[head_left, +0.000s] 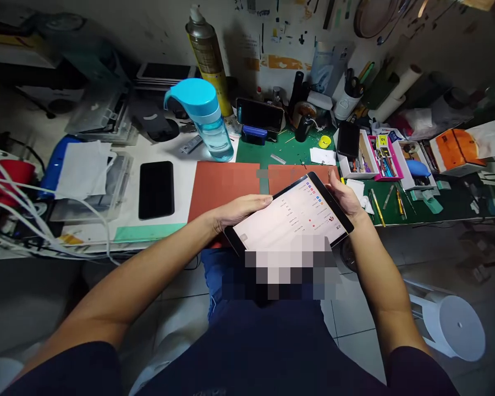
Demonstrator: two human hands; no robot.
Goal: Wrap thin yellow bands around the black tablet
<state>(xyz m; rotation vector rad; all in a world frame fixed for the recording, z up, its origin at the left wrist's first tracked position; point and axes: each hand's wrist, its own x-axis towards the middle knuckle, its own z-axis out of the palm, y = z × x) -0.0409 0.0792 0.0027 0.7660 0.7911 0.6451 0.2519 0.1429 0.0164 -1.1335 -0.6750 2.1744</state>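
Observation:
A black-framed tablet (281,215) is held tilted above my lap, just past the bench's front edge. Its lit screen shows a pale list with small coloured icons; part of the lower side is blurred out by blocks. My left hand (244,209) grips the tablet's far left edge, thumb along the border, other fingers hidden beneath. At the opposite end, my right hand (346,197) is closed around the right edge. Under and beyond the tablet lie reddish-brown mats (220,184) on the bench.
A blue-lidded water bottle (214,129) and a spray can (208,52) stand at the back. A dark phone (157,190) lies left, near white cables (25,203). Tool boxes (383,157) and a green mat (445,206) are right. A white stool (457,327) stands on the floor.

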